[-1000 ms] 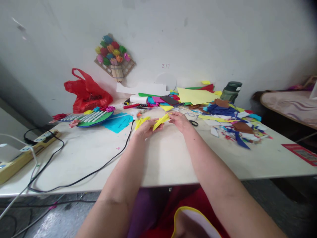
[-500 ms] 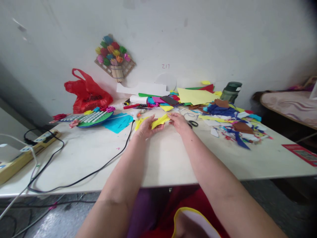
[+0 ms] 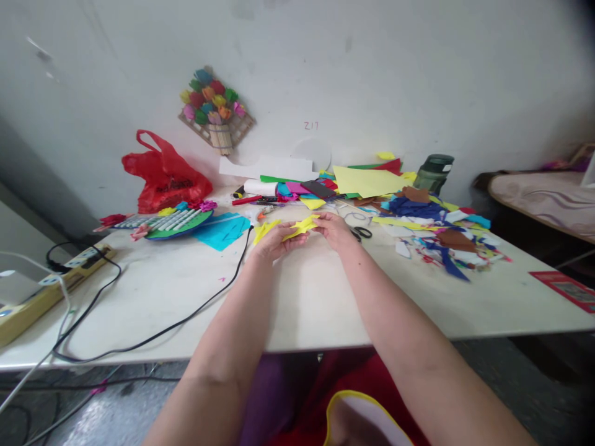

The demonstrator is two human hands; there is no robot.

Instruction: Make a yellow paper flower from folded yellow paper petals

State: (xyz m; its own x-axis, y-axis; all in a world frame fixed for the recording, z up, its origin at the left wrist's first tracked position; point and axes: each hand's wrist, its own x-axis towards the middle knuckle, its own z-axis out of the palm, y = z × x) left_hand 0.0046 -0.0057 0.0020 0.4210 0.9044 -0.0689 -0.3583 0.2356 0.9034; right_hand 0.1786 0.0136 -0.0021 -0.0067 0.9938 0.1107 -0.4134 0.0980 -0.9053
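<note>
A strip of yellow crepe paper (image 3: pixel 303 227) stretches between my two hands above the middle of the table. My left hand (image 3: pixel 277 241) grips its left part, the fingers curled under the paper. The fingertips of my right hand (image 3: pixel 333 229) pinch the other end. More yellow paper (image 3: pixel 266 231) shows just beyond my left hand; whether it is the same piece I cannot tell. Black-handled scissors (image 3: pixel 361 233) lie right beside my right hand. Blue paper (image 3: pixel 222 231) lies flat to the left.
Paper scraps (image 3: pixel 441 229) are heaped on the right, near a green bottle (image 3: pixel 434 174). A red plastic bag (image 3: pixel 165 176) and a green disc with rolled paper sticks (image 3: pixel 179 224) stand left. A black cable (image 3: pixel 186 319) crosses the table from a power strip (image 3: pixel 56 291).
The yellow crepe paper between my hands has become narrower and more bunched. Both hands stay in nearly the same place, with small finger movements.
</note>
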